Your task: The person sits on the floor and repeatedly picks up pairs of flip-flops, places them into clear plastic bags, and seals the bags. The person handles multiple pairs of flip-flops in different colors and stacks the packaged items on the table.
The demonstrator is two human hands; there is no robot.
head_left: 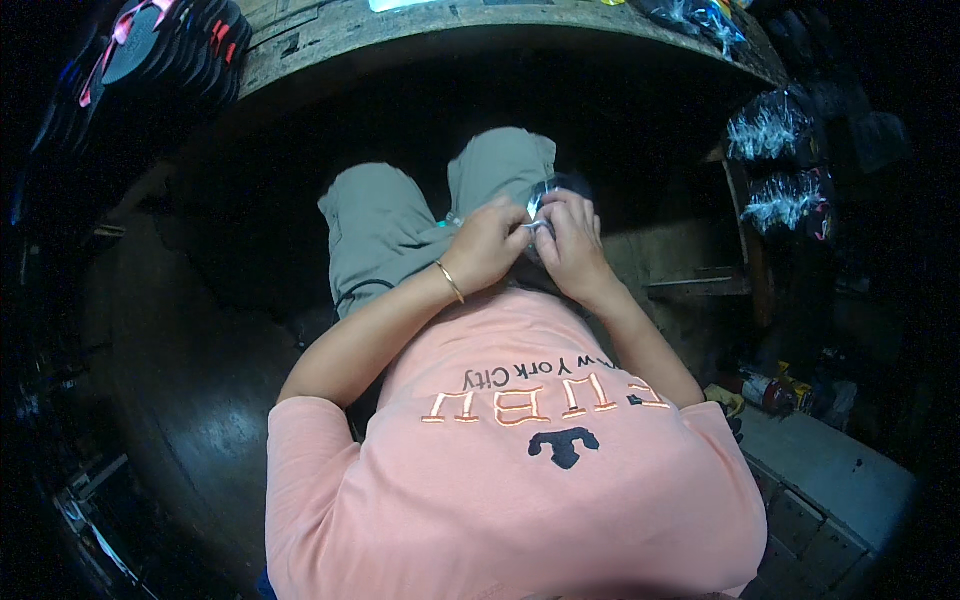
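Observation:
I sit with grey shorts (385, 215) over my knees and a pink shirt below. My left hand (487, 245), with a thin gold bangle (449, 281) at the wrist, and my right hand (572, 240) meet over my lap. Both pinch a small clear plastic wrapper (540, 202) that crinkles between the fingertips. A dark item sits inside or behind the wrapper, mostly hidden by my fingers. A bit of teal shows by my left hand's thumb side.
A worn wooden counter (420, 35) curves across the top. Stacked dark sandals (175, 45) with pink straps lie at top left. Clear plastic packets (770, 130) hang on the right. Cans and small items (775, 390) sit by a tiled ledge (830, 470) at lower right.

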